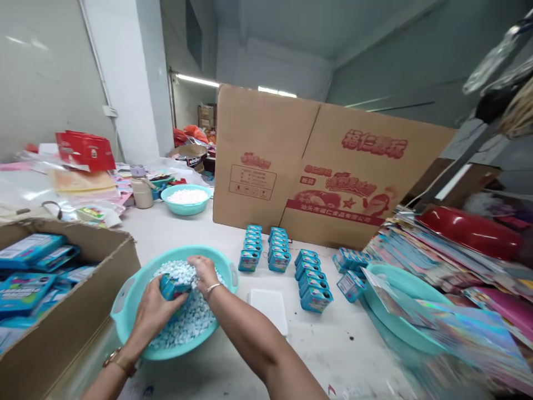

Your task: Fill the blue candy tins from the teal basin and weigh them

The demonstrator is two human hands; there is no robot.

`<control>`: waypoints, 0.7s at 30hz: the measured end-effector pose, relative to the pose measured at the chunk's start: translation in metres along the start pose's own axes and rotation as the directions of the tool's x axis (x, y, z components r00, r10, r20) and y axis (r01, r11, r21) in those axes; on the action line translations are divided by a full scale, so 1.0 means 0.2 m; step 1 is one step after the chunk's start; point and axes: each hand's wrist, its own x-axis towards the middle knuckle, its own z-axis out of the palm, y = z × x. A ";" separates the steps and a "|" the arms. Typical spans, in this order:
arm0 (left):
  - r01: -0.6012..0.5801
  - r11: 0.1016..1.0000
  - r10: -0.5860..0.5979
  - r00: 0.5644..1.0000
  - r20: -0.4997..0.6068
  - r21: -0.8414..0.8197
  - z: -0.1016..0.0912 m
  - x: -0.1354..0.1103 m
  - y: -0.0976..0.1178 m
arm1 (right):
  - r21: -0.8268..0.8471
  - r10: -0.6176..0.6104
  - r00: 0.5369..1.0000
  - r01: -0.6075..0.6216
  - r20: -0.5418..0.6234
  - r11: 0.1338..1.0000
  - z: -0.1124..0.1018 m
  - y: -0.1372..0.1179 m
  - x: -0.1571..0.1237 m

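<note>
My left hand (156, 305) is closed around a small blue box (169, 287), held tilted over a turquoise basin (125, 328). Heaped in the basin are small pale blue and white candies (183, 330). Right beside the box, my right hand (204, 275) is down among the candies, its fingers curled together around some of them at the box's upper side. The fingertips are partly hidden. A white square tray or scale (268, 311) lies on the table to the right of the basin.
Blue boxes stand in rows (314, 283) right of the basin. An open carton (83, 322) of blue boxes is at the left. A large cardboard sheet (266, 128) rises behind. Another basin (187, 208) sits further back; a turquoise basin (400, 278) with shiny sheets is at the right.
</note>
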 end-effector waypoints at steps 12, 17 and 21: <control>-0.016 0.992 0.017 1.000 0.009 -0.126 -0.06 -0.01 0.08 | 0.037 -0.074 0.996 0.076 -0.055 0.996 0.02 -0.05 -0.04; -0.014 0.996 0.017 0.999 0.034 -0.088 -0.07 0.02 0.07 | 0.019 -0.085 0.994 0.086 -0.065 0.996 0.02 -0.03 -0.03; -0.084 0.994 0.091 0.993 0.081 -0.076 -0.12 0.07 0.09 | 0.014 -0.078 0.996 0.079 -0.049 0.997 0.03 -0.03 0.00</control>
